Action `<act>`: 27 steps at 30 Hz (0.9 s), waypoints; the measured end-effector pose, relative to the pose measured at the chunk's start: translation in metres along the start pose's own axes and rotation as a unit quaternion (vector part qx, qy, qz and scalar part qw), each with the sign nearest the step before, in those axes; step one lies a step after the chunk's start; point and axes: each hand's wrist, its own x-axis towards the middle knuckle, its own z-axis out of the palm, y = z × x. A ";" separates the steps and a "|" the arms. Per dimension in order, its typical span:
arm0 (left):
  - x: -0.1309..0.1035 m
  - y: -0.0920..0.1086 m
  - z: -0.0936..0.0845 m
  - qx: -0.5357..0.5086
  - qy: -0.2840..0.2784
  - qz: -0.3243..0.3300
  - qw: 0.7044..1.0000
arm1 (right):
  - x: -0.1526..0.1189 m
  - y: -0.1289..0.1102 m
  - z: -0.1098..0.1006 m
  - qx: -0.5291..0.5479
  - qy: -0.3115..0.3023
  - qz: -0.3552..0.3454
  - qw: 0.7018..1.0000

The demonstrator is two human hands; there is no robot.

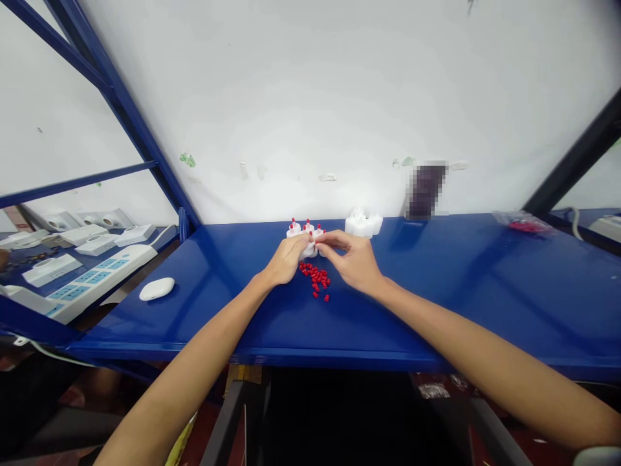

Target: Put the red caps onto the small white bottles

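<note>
My left hand [290,256] is closed around a small white bottle [307,252], of which only part shows between my hands. Thumb and fingertips of my right hand [353,260] are pinched together at the upper part of this bottle; what they grip is too small to make out. Just behind stand several white bottles [293,230] with thin red-tipped tops. A loose scatter of small red caps [320,277] lies on the blue table in front of my hands.
More white bottles [361,224], without visible red tips, stand at the back of the blue table [451,278]. A white oval case [156,288] lies on the left. By the wall leans a pixelated dark object [425,191]. A clear bag of red pieces [526,224] is at right.
</note>
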 end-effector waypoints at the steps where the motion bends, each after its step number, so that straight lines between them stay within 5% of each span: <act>1: 0.000 0.000 0.000 0.019 0.000 0.004 1.000 | 0.000 0.000 0.000 -0.007 -0.003 -0.003 1.000; 11: 0.002 -0.004 0.000 0.077 0.012 -0.033 0.996 | 0.006 0.002 -0.009 -0.168 -0.014 -0.091 0.981; 17: 0.005 -0.022 -0.014 0.096 0.125 -0.041 0.987 | 0.011 0.011 -0.028 -0.364 -0.125 0.110 0.916; 21: 0.006 -0.026 -0.018 0.121 0.169 -0.050 0.977 | 0.011 0.018 -0.029 -0.384 -0.188 0.152 0.891; 27: 0.004 -0.023 -0.012 0.138 0.087 -0.043 0.986 | 0.015 0.036 -0.017 -0.342 -0.243 0.088 0.904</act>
